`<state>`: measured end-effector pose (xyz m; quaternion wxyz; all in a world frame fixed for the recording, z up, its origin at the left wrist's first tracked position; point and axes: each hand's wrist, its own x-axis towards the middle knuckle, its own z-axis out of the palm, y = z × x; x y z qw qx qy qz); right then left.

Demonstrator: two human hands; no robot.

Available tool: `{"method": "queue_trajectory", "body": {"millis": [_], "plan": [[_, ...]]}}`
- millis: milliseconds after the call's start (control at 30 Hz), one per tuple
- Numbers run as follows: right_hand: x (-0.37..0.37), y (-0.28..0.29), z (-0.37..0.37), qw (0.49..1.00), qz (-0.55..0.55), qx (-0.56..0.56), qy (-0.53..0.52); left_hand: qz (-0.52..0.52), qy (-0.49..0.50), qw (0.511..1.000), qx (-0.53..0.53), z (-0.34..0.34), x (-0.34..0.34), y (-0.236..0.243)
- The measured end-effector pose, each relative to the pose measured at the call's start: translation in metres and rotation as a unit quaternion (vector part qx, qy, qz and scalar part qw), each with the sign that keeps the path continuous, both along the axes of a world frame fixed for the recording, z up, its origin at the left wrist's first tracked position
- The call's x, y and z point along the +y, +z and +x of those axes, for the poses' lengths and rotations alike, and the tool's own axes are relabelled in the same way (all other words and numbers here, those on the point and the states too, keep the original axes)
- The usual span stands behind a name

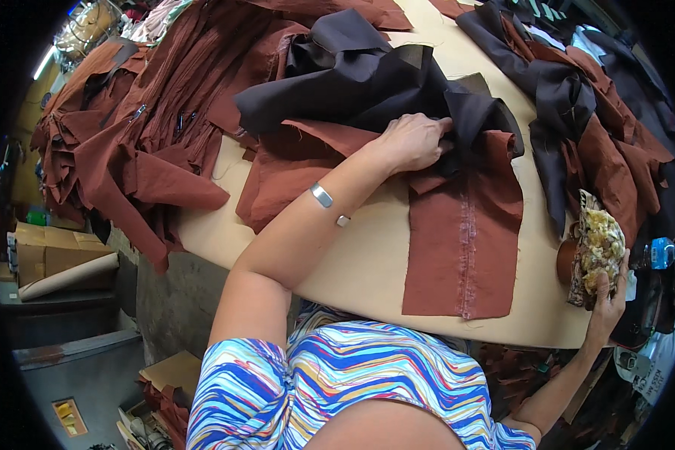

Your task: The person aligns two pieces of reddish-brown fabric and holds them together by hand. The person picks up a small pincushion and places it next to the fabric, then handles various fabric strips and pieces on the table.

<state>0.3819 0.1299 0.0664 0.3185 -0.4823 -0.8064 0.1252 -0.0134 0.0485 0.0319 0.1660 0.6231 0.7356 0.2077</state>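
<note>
My left hand (420, 142) reaches across the table with its fingers curled into dark cloth (352, 82). The dark cloth lies bunched, with reddish-brown pieces beneath and beside it. Just below that hand, a reddish-brown cloth panel (436, 255) lies flat toward the near edge, a frayed seam (467, 259) running down it. At the right edge of the table, my right hand (610, 294) is closed on a thick pad-like object (601, 241) with a mottled yellow-white face and a layered, patterned edge. Its exact kind I cannot make out. A brown rounded piece (568, 260) shows beside it.
A heap of reddish-brown garment pieces (127, 165) hangs over the table's left side. More dark and brown cloth (570, 97) lies at the right. A clear bottle with a blue label (660, 253) is beyond my right hand. Cardboard boxes (56, 255) stand at the lower left.
</note>
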Motion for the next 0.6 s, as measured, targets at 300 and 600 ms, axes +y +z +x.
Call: {"method": "queue_trajectory", "body": {"millis": [300, 600], "plan": [[0.007, -0.027, 0.012, 0.984, 0.001, 0.169, -0.050, 0.033, 0.046, 0.996, -0.068, -0.001, 0.000, -0.005], [-0.030, 0.053, -0.052, 0.955, 0.285, -0.076, -0.023, 0.083, 0.027, 0.984, -0.158, 0.020, 0.003, -0.008]]}}
